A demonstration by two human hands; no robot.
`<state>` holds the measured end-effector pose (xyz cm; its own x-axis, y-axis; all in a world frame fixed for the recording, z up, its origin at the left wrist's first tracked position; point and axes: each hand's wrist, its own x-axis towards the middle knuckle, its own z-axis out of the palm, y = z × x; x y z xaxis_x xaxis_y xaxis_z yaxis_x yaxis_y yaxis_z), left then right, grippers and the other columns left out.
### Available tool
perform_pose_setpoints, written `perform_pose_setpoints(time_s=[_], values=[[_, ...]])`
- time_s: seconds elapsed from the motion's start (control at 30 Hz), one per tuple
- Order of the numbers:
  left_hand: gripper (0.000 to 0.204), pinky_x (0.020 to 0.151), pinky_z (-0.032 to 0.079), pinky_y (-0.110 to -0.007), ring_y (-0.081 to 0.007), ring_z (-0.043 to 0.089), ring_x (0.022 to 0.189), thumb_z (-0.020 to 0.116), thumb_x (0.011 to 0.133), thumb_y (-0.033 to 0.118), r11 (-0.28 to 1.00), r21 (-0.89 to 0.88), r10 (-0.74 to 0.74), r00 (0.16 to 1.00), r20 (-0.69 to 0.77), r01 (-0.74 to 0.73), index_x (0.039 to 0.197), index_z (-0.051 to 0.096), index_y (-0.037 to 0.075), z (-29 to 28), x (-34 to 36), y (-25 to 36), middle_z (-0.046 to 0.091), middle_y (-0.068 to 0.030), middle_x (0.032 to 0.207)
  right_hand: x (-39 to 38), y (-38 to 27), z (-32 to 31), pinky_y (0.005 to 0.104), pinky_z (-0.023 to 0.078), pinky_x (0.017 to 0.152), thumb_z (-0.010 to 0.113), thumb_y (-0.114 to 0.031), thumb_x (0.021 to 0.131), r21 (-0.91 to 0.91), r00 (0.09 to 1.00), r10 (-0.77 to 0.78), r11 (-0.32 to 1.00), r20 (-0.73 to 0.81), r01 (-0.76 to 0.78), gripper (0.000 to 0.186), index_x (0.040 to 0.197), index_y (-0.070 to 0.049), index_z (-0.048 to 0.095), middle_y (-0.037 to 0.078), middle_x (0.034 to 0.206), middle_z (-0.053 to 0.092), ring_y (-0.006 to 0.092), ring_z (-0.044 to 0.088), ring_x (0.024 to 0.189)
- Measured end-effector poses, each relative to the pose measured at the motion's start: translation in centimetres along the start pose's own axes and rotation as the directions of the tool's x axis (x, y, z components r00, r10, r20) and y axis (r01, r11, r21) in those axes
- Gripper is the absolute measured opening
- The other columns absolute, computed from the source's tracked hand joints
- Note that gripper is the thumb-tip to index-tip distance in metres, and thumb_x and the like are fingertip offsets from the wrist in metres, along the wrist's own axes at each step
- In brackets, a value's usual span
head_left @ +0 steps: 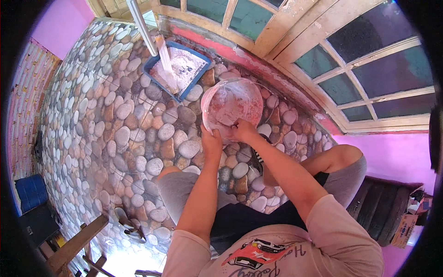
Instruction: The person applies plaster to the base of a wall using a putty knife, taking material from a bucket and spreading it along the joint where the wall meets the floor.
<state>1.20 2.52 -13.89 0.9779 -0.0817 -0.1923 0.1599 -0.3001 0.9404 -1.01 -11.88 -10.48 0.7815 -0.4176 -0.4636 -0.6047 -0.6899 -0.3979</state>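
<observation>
A pink bucket (232, 99) with pale, chalky residue inside stands on the pebble-patterned floor in front of me. My left hand (210, 141) grips its near left side, fingers wrapped at the wall. My right hand (242, 130) reaches over the near part of the bucket, closed on a small dark thing that I cannot make out. A blue tray (203, 65) of white powder lies beyond the bucket to the left, with pale sticks (164, 57) in it and a metal pole (140, 25) above them.
Glass-paned doors (348, 69) and a red-painted sill run along the back and right. A dark slatted bench (371, 207) is at the right. Sandals (129, 226), a wooden frame (78, 242) and a blue object (30, 194) are at lower left.
</observation>
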Motion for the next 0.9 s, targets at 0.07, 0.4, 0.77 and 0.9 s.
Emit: perform_pose_setpoints(time_s=[0.07, 0.4, 0.77, 0.9], values=[[0.050, 0.083, 0.046, -0.054, -0.0519, 0.058, 0.100, 0.049, 0.087, 0.016, 0.999, 0.013, -0.033, 0.999, 0.020, 0.033, 0.131, 0.038, -0.005, 0.0, 0.0, 0.3, 0.060, -0.0368, 0.105, 0.6, 0.6, -0.6, 0.0473, 0.052, 0.085, 0.060, -0.024, 0.083, 0.002, 0.999, -0.007, 1.000, -0.033, 0.007, 0.037, 0.111, 0.001, 0.061, 0.027, 0.103, 0.067, 0.0402, 0.065, 0.098], [0.043, 0.089, 0.045, -0.047, -0.0473, 0.058, 0.105, 0.051, 0.086, 0.013, 0.998, -0.007, -0.068, 0.997, 0.020, 0.068, 0.125, 0.044, -0.005, -0.2, -0.3, 1.6, 0.059, -0.0327, 0.110, -0.7, 0.4, -1.1, 0.0470, 0.055, 0.074, 0.057, -0.011, 0.082, -0.527, 0.861, -0.400, 0.828, -0.315, 0.192, 0.025, 0.105, -0.004, 0.060, 0.022, 0.097, 0.064, 0.0381, 0.067, 0.085], [0.049, 0.085, 0.046, -0.051, -0.0497, 0.059, 0.102, 0.051, 0.087, 0.015, 0.998, 0.026, -0.055, 0.998, 0.004, 0.055, 0.130, 0.040, -0.007, -0.3, 0.1, 1.1, 0.060, -0.0341, 0.106, -1.5, 0.2, -2.3, 0.0461, 0.054, 0.074, 0.058, -0.011, 0.079, -0.501, 0.863, -0.494, 0.776, -0.103, 0.384, 0.021, 0.099, -0.008, 0.066, 0.019, 0.094, 0.061, 0.0368, 0.066, 0.086], [0.045, 0.089, 0.046, -0.047, -0.0466, 0.059, 0.105, 0.050, 0.086, 0.013, 0.995, 0.057, -0.083, 0.997, -0.001, 0.083, 0.126, 0.043, -0.008, -0.2, 0.1, 1.4, 0.059, -0.0328, 0.111, -0.4, 0.3, -2.8, 0.0466, 0.054, 0.075, 0.060, -0.011, 0.077, -0.460, 0.901, -0.414, 0.830, -0.132, 0.314, 0.021, 0.097, -0.008, 0.068, 0.018, 0.094, 0.061, 0.0365, 0.066, 0.085]])
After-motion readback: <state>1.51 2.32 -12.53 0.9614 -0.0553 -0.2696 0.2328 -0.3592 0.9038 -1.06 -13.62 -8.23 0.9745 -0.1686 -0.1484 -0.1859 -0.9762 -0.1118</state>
